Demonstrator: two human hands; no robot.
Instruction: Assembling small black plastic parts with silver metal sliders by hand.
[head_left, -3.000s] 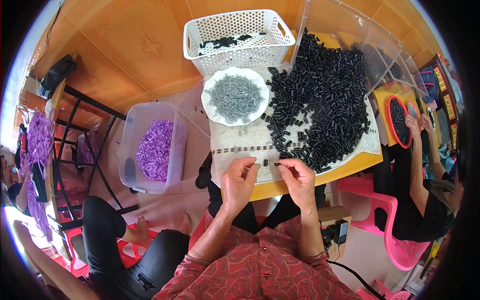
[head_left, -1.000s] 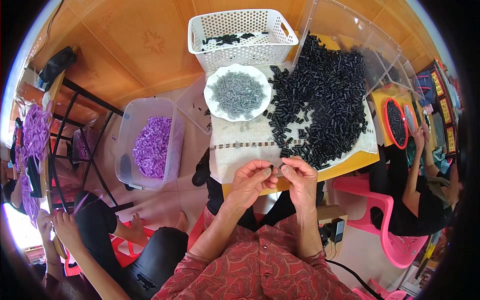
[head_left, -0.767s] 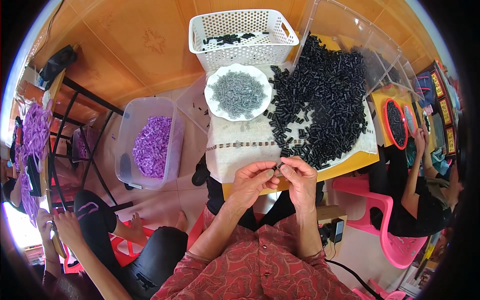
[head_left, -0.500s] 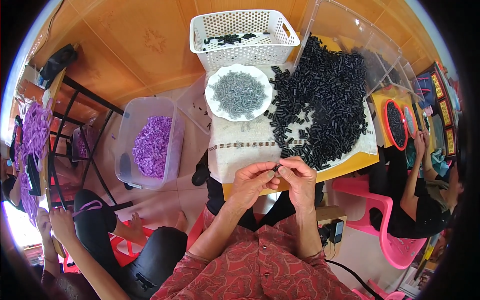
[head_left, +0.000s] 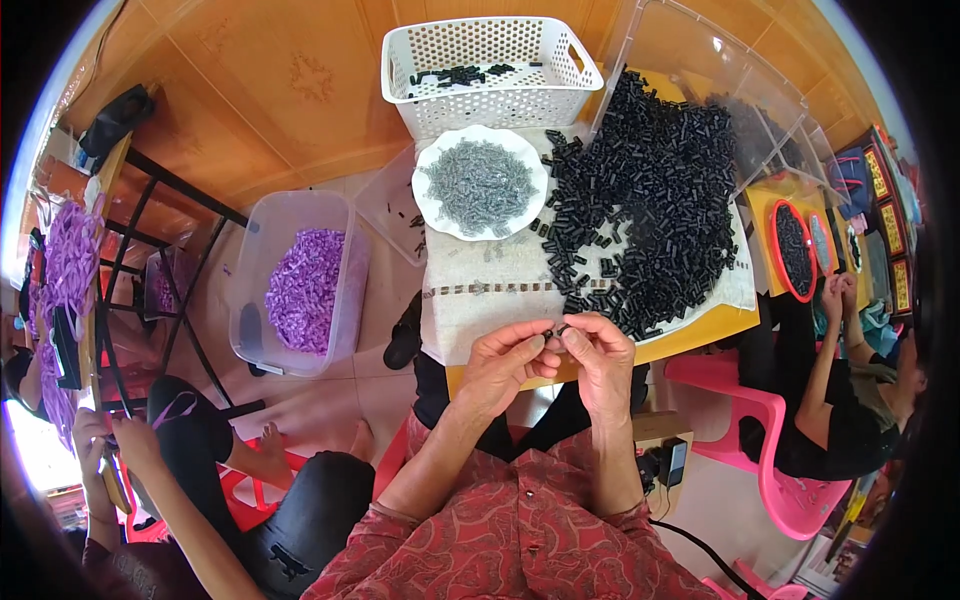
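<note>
At the near edge of the cloth-covered table, my left hand [head_left: 503,365] pinches a small black plastic piece [head_left: 549,335] between thumb and fingertips. Close beside it, my right hand [head_left: 603,368] is also closed in a pinch; a tiny clear bit seems to be at its fingertips, too small to make out. Just beyond the right hand spreads a big heap of short black plastic pieces [head_left: 670,215]. Further back, a white scalloped plate [head_left: 424,212] carries a mound of small clear plastic pieces [head_left: 480,187].
Behind the plate stands a white perforated basket [head_left: 490,104] with some black pieces inside. A clear tub [head_left: 250,320] of purple pieces sits on the floor at left. One co-worker's hands [head_left: 118,440] are at far left, another's [head_left: 838,290] at right beside a pink chair [head_left: 765,430].
My fingertips have drawn slightly apart around the small black piece. Both hands otherwise stay in place. The co-workers' hands at left and right have shifted a little.
</note>
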